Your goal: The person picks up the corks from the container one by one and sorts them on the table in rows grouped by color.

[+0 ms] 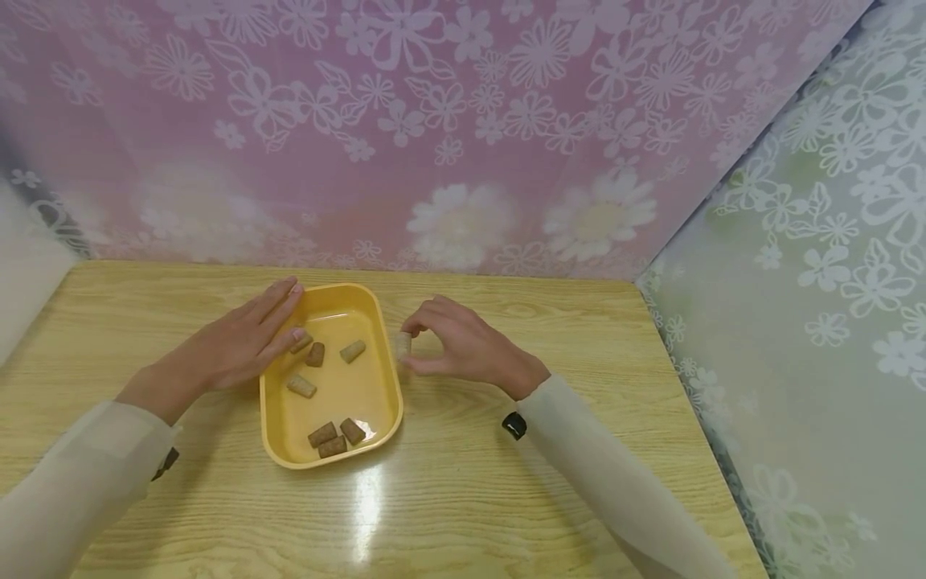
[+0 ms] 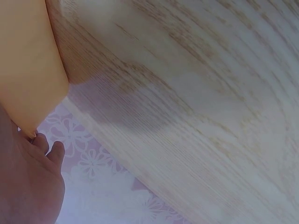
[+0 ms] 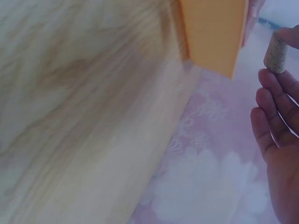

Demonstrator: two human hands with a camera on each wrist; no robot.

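Note:
A yellow tray [image 1: 393, 386] stands on the table with several small corks in it, some pale and some brown. Just outside its right rim, my right hand [image 1: 463, 342] pinches a pale cork [image 1: 403, 346] upright between thumb and index finger. The right wrist view shows that cork [image 3: 276, 53] held at its two ends, the other fingers spread. My left hand [image 1: 249, 334] rests along the tray's left rim, fingers straight and thumb reaching inside. Beneath that thumb, a pale cork [image 1: 301, 344] is partly hidden.
Three brown corks [image 1: 333, 447] lie together at the tray's near end. Two pale corks [image 1: 352, 351] and a brown cork [image 1: 314, 354] lie farther up. The wood-grain table [image 1: 463, 498] meets a pink flowered backdrop [image 1: 463, 145] behind and a pale flowered panel [image 1: 817, 322] at right.

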